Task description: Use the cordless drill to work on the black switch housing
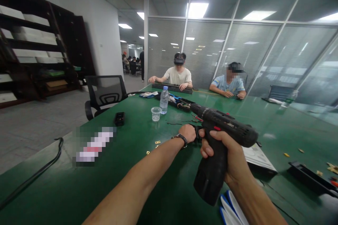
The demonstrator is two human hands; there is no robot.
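My right hand [224, 147] is wrapped around the grip of a black cordless drill [215, 161], which is held up over the table with its chuck pointing away and to the left. Stretched forward beyond it is my left hand [188, 133], with a dark band on the wrist. That hand is curled at a black object [197, 133], and the drill and my right fingers partly hide both. Small brass-coloured plates [157, 142] lie left of my left forearm. Below the drill is a white and blue glove [232, 207].
On the green table [105, 186] stand a water bottle [164, 100] and a plastic cup [156, 114]. A black tray [308, 179] and a white-topped box [260, 160] are at right. Two people sit across the table, one handling long dark strips [171, 87]. A chair [105, 91] stands left.
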